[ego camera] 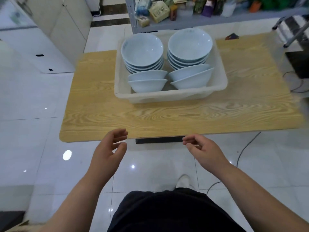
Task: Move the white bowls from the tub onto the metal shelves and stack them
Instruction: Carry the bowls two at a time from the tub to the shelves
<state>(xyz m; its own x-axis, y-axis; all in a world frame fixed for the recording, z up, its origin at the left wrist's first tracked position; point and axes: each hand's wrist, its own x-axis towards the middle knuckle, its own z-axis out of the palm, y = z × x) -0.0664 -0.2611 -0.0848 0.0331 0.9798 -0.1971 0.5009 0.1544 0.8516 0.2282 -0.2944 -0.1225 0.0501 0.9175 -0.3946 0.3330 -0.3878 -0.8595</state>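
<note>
A translucent plastic tub (170, 96) stands on a wooden table (167, 118). Inside it are two tall stacks of white bowls, one at back left (142, 49) and one at back right (189, 43). In front of each stack lie two more bowls, front left (147, 83) and front right (192, 77). My left hand (108, 151) and my right hand (202, 149) hover before the table's near edge, fingers loosely curled, holding nothing. The metal shelf (167, 25) stands behind the table.
The shelf carries boxes, packets and bottles (158, 11). White cabinets (63, 25) stand at the left. A step ladder (292, 29) is at the far right. A cable (242, 153) runs over the glossy tiled floor under the table. My foot (183, 181) shows below.
</note>
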